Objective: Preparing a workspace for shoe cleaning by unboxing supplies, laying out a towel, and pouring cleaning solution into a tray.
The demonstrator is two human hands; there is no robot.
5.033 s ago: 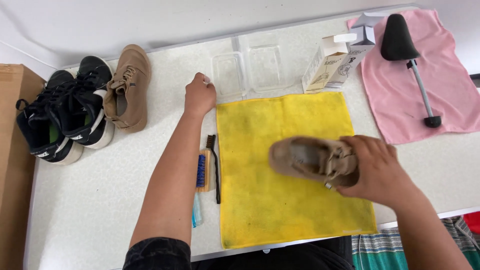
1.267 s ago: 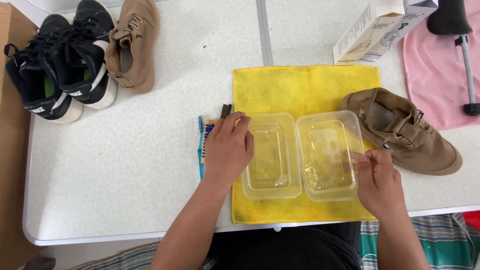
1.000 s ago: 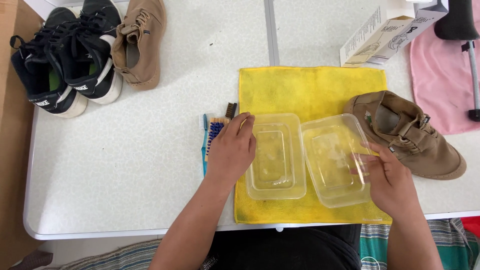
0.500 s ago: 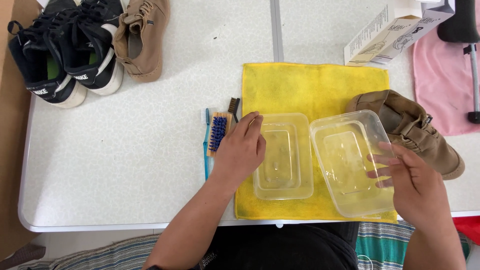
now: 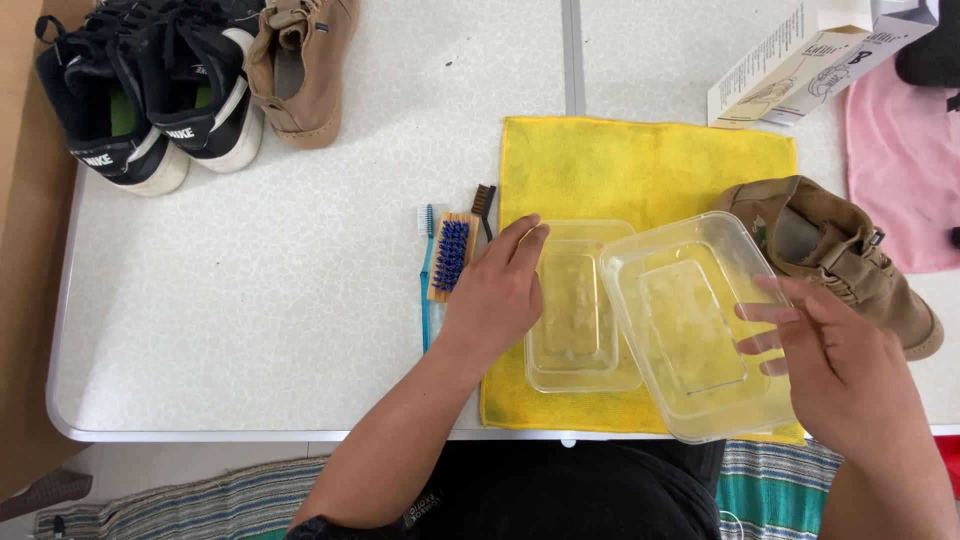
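White speckled table (image 5: 280,300), seam down the middle, brown surface along far left edge. Striped fabric below near edge.

Yellow cloth (image 5: 640,170) spread flat right of centre, reaching near edge of table. Pink cloth (image 5: 900,170) at far right, partly out of frame, dark object on its top edge.

Tan shoe (image 5: 830,255) lying on right end of yellow cloth, toe toward lower right, opening up. Second tan shoe (image 5: 295,65) top left, upright, just beside pair of black sneakers (image 5: 150,95) with white soles and green insoles. White carton (image 5: 800,60) top right, lying tilted, just beyond yellow cloth.

Two clear tubs on yellow cloth. Right tub (image 5: 695,335) larger in view, tilted, lifted at right side, overlapping rim of left tub (image 5: 580,305); left tub sitting flat on cloth.

Left hand (image 5: 495,295) palm down, fingers loosely curled over left rim of left tub, pressing on it. Right hand (image 5: 850,370) at right edge of right tub, fingers spread and half open, tips seen through the plastic against its wall; holding tub up at that side.

Left of yellow cloth, near left hand: wooden brush (image 5: 452,255) with blue bristles, blue toothbrush (image 5: 427,280) alongside, small dark brush (image 5: 484,205) just beside, partly hidden by fingers.
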